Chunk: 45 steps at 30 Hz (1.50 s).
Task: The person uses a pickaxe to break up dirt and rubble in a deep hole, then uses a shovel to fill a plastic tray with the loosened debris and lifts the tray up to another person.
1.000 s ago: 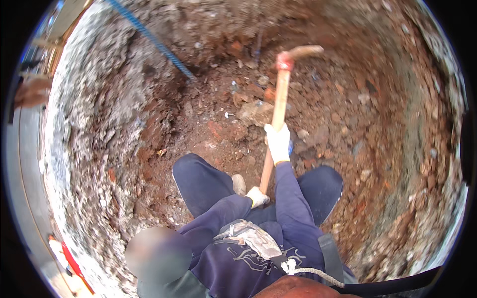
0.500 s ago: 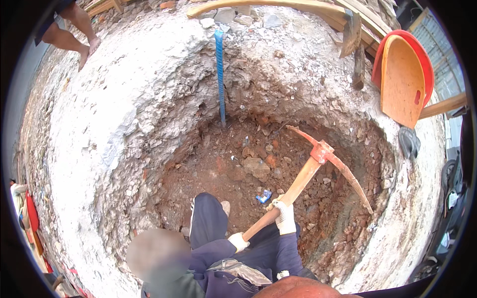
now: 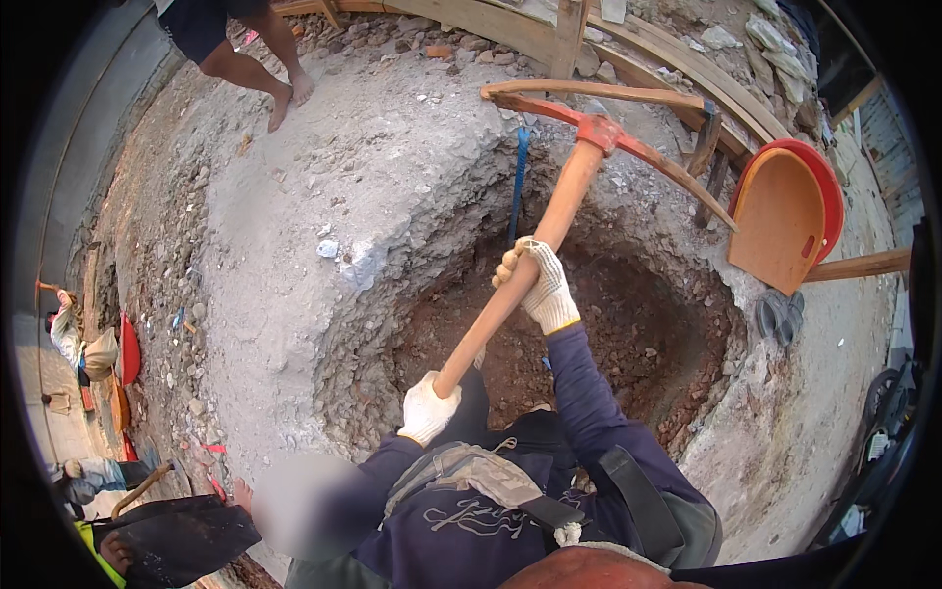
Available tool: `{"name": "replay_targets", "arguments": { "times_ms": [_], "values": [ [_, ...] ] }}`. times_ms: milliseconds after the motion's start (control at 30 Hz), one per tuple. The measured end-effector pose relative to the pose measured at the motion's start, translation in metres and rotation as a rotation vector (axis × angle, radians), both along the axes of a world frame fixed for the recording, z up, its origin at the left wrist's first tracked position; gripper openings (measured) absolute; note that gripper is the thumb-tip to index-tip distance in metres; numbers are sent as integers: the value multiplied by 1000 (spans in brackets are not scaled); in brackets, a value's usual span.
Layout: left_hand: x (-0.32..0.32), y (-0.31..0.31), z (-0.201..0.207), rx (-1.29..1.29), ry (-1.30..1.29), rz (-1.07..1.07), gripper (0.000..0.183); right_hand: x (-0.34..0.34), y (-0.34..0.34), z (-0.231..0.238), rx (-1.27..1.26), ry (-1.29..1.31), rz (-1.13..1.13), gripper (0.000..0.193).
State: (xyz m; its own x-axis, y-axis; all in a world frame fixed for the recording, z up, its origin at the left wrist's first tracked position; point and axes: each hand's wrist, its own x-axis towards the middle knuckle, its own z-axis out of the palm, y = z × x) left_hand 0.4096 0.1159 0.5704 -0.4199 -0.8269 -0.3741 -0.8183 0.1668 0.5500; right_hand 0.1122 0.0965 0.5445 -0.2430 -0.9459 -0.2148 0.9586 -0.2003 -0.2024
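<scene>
Two hands [image 3: 430, 409] [image 3: 546, 287] (both gloved), clenched around one pickaxe [image 3: 569, 196]; one earthen pit [image 3: 638, 324], below

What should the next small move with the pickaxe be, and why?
Probably bring the pickaxe down into the brown soil of the pit. Its red head appears raised, seen against the far rim, and both gloved hands are closed on the handle: the left hand near its lower end, the right hand farther up.

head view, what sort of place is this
Probably an outdoor construction or digging site: there is a rough pit, a pickaxe being held, and wooden planks beyond the pit.
</scene>
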Motion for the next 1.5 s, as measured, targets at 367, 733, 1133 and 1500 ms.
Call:
{"name": "replay_targets", "arguments": {
  "times_ms": [367,733,1133,1500],
  "values": [
    [9,-301,-13,90,-32,225,23,83,-98,-102,712,1233,130,51],
    [-51,-407,-46,140,-404,-70,27,348,373,-143,1659,-558,-1285,42],
    [-201,-301,-42,17,-324,-805,40,315,169,-362,1205,-397,-911,40],
    [-368,-207,-8,-18,-87,-1119,61,152,202,-135,964,1027,-585,54]
  ]
}}
